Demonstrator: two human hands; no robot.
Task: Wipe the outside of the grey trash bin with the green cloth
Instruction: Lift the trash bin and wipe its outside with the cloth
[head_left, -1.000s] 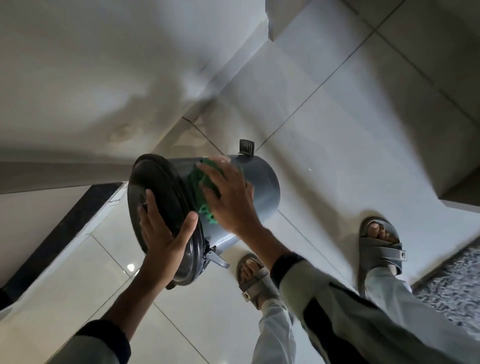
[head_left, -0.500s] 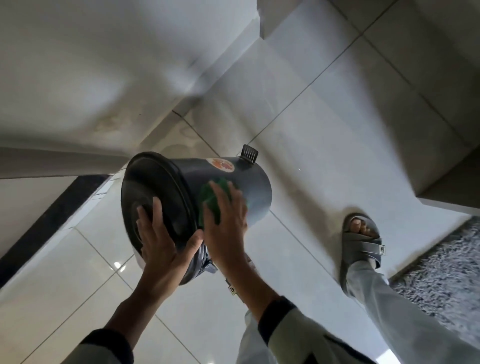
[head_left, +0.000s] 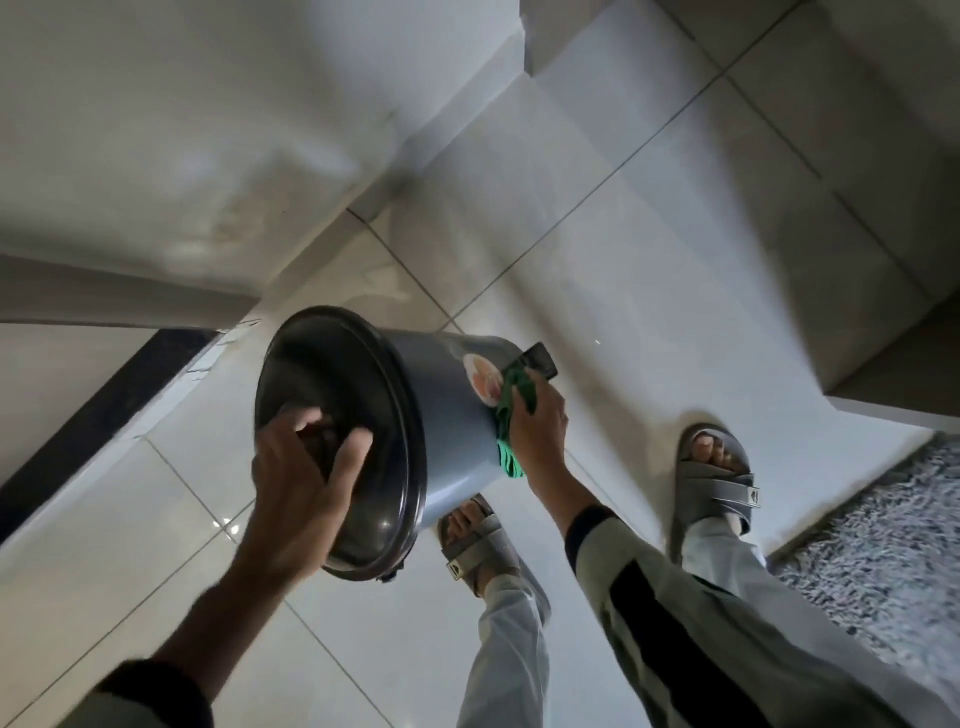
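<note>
Grey plastic, tipped well over toward the person: the trash bin (head_left: 447, 415) is held up off the tiled floor (head_left: 649, 218), its dark lid (head_left: 332, 395) facing the camera and its base pointing away. One left hand (head_left: 298, 488) is spread against the lid with fingers apart, bracing the bin rather than closed round anything. One right hand (head_left: 540, 423) is clamped on the green cloth (head_left: 514, 410), pressing it flat to the bin's side wall, just beside a round sticker (head_left: 483, 379) and close below the black pedal (head_left: 540, 361) near the base.

To do this stroke well, I would keep the palm flat so the cloth stays bunched under it, sweep along the wall from base toward the lid rim, and let the left hand turn the bin a little between passes so each strip of the outside comes round. The pedal could snag the cloth; go round it. The far side of the bin is hidden, so how clean it is cannot be judged.

Counted: one bin, one cloth, two hands, two grey sandals (head_left: 719, 478), one shaggy mat (head_left: 883, 561) beyond the bin's right
</note>
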